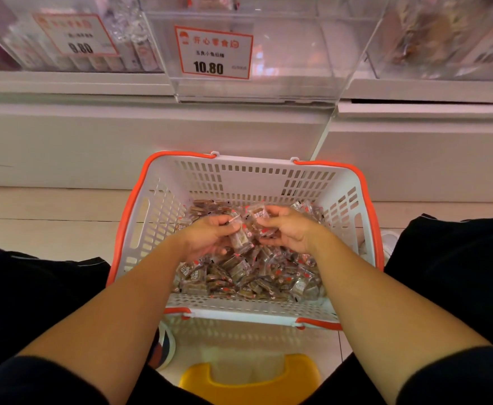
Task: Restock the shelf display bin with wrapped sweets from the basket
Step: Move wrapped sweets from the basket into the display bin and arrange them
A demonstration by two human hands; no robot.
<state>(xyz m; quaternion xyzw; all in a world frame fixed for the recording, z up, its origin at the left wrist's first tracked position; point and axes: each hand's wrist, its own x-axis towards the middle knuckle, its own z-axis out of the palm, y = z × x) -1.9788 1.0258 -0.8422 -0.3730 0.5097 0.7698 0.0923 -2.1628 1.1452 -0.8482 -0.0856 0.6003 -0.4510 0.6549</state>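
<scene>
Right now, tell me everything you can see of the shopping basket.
The basket is a white plastic shopping basket with slotted walls and an orange-red rim with folded-down handles. It sits upright on the pale tiled floor in front of the white shelf base, below the clear display bin priced 10.80. Its bottom is covered with small clear-wrapped brown sweets. The left hand and right hand are inside it, each gripping sweets above the pile. Neither hand visibly touches its walls.
</scene>
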